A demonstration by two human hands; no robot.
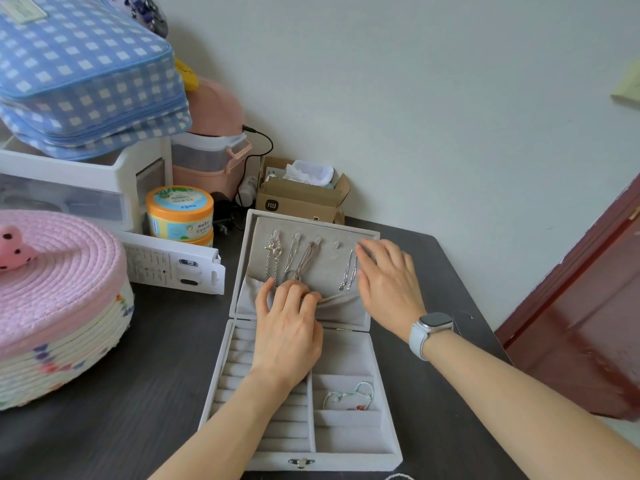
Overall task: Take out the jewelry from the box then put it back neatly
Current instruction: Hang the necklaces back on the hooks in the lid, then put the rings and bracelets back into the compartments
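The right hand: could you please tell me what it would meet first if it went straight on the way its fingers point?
Probably the lid's upper rim; the right hand lies open there, though depth is unclear.

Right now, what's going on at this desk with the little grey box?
A person is sorting jewelry in an open grey jewelry box on a dark table. The left hand has its fingers curled at the pouch in the lid, by the lower ends of the hanging necklaces. The right hand, with a watch on the wrist, rests flat against the lid's right side. A bracelet lies in one tray compartment.
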